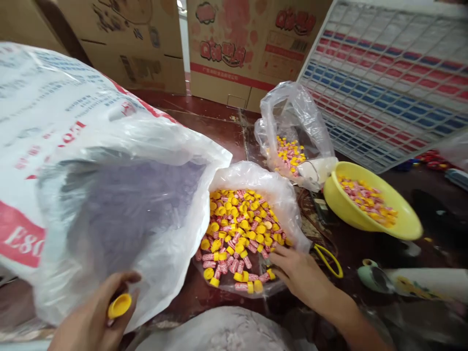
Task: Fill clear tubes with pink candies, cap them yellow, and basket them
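Note:
My left hand, at the lower left, is curled around a yellow cap; whether a tube sits under it is hidden. Just beyond lies the open mouth of a large white printed sack, with bluish-clear pieces inside. My right hand reaches to the near right edge of a pile of small pink-and-white tubes with yellow caps. Its fingers are stretched out and touch the pieces, their tips partly hidden. The pile rests in an open clear plastic bag.
Behind are a second clear bag of capped pieces and a yellow bowl of the same. A white wire rack leans at the right. Cardboard boxes line the back. A pale cylindrical object lies at the lower right.

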### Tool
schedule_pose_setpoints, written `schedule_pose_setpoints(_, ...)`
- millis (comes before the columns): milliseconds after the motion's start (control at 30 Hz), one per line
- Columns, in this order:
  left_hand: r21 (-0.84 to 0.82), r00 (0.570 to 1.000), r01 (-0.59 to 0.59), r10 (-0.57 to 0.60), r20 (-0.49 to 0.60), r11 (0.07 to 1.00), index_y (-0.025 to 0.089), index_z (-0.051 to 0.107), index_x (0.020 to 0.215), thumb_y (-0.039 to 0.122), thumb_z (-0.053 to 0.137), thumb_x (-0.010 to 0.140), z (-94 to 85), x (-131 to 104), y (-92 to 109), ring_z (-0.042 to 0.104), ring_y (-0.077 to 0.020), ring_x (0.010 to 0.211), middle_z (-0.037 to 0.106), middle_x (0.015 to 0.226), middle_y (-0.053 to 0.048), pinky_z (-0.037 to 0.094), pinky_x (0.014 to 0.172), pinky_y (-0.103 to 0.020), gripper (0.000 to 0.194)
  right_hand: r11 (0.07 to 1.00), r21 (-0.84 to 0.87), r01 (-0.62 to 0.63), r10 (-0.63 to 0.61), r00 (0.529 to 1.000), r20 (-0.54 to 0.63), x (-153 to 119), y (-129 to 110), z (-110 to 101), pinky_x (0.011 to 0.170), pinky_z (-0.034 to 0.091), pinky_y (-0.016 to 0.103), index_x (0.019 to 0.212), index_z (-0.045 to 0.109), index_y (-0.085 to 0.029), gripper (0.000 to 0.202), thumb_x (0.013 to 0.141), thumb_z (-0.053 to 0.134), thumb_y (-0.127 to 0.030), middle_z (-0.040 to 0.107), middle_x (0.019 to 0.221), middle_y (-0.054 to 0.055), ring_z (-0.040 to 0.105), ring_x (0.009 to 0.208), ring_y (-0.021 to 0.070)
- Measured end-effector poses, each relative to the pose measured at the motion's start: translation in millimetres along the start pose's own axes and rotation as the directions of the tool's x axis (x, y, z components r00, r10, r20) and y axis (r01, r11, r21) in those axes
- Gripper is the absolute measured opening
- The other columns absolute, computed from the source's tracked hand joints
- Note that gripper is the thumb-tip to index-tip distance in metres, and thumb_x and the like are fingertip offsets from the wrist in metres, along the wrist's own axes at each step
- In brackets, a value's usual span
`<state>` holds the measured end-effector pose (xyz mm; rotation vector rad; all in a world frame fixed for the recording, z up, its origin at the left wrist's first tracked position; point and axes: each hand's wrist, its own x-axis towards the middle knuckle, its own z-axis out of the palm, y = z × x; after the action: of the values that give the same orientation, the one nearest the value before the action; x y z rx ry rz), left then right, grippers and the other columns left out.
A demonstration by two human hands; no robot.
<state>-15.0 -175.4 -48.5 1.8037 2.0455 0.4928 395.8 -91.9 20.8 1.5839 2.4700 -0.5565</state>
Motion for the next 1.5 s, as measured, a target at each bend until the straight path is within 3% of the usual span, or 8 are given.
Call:
schedule_pose_setpoints(167,0.448,0.993,0.068,-0.104,0.055,0.891,0.025,0.066,0.128,0.013,0.045,0.093,-21.0,45.7,39.4,0.076,-0.0247,0.09,0.073,0.119,-0.007,0.058,0.066,-0.032,0.042,0.995,-0.092,0.051,-0.04,0.993,0.111,1.1,-2.4,28.2,0.076,0.049,0.032,0.097,0.067,-0.021,0.022,0.092,0.057,-0.002,0.073,0.105,0.005,0.072,0.096,0.0248)
schedule_pose_setpoints(300,0.551,0.997,0.03,-0.061,0.038,0.834,0.022,0.061,0.138,0.005,0.035,0.097,-15.4,77.3,78.3,0.074,-0.028,0.085,0.069,0.115,-0.011,0.055,0.059,-0.035,0.052,0.997,-0.061,0.04,-0.037,0.998,0.049,5.7,-9.2,36.4,0.077,0.05,0.036,0.103,0.065,-0.021,0.017,0.092,0.059,-0.008,0.074,0.103,0.007,0.072,0.094,0.028)
schedule_pose_setpoints(467,0.584,1.0,0.014,-0.025,0.011,0.811,0.015,0.064,0.132,0.004,0.031,0.097,-11.2,98.5,87.9,0.069,-0.0352,0.099,0.062,0.115,-0.02,0.056,0.062,-0.039,0.049,0.954,0.293,0.062,-0.017,0.988,-0.155,6.3,-3.3,34.4,0.073,0.048,0.031,0.092,0.059,-0.019,0.005,0.095,0.056,-0.021,0.068,0.087,0.004,0.066,0.08,0.0211)
schedule_pose_setpoints(633,0.567,0.999,0.006,-0.024,0.024,0.824,0.014,0.068,0.124,0.002,0.029,0.095,-15.2,97.6,84.0,0.063,-0.0412,0.113,0.056,0.134,-0.025,0.053,0.059,-0.038,0.05,0.79,0.612,0.033,0.11,0.975,-0.195,11.8,4.3,34.0,0.071,0.045,0.028,0.071,0.05,-0.021,0.028,0.088,0.067,-0.034,0.056,0.078,-0.001,0.056,0.077,0.0179)
schedule_pose_setpoints(833,0.399,0.995,-0.029,-0.011,0.098,0.916,0.019,0.069,0.115,0.019,0.048,0.095,-18.7,79.1,61.1,0.072,-0.0287,0.096,0.071,0.115,-0.01,0.055,0.069,-0.034,0.029,0.293,0.955,-0.051,0.095,0.995,0.024,16.4,2.4,27.8,0.062,0.049,0.024,0.083,0.069,-0.017,0.031,0.077,0.082,-0.045,0.059,0.083,-0.001,0.06,0.07,0.0142)
schedule_pose_setpoints(1000,-0.293,0.968,-0.002,0.075,0.239,0.956,0.023,0.068,0.107,0.048,0.061,0.089,-13.7,49.3,64.4,0.069,-0.0198,0.081,0.074,0.094,-0.002,0.053,0.072,-0.024,0.031,-0.001,1.0,-0.007,-0.038,0.999,0.007,27.3,-29.5,19.1,0.068,0.055,0.025,0.094,0.076,-0.017,0.03,0.079,0.084,-0.043,0.069,0.084,0.001,0.068,0.072,0.0142)
schedule_pose_setpoints(1167,-0.645,0.862,0.183,0.194,0.468,0.742,0.024,0.07,0.105,0.056,0.064,0.09,-14.4,26.0,95.5,0.067,-0.0206,0.089,0.074,0.097,-0.003,0.051,0.077,-0.024,0.035,-0.125,0.992,-0.021,-0.128,0.992,0.004,41.7,-68.1,16.1,0.057,0.052,0.021,0.089,0.072,-0.016,0.027,0.079,0.084,-0.038,0.07,0.066,-0.001,0.063,0.057,0.0107)
schedule_pose_setpoints(1500,-0.477,0.862,-0.011,0.25,0.442,0.879,0.03,0.076,0.111,0.053,0.06,0.092,-10.7,7.1,102.6,0.074,-0.0236,0.092,0.079,0.099,-0.004,0.057,0.08,-0.026,0.034,-0.06,0.99,-0.129,-0.262,0.959,0.109,50.6,-79.8,11.9,0.054,0.052,0.022,0.089,0.07,-0.013,0.04,0.076,0.086,-0.047,0.071,0.066,0.0,0.065,0.054,0.0117)
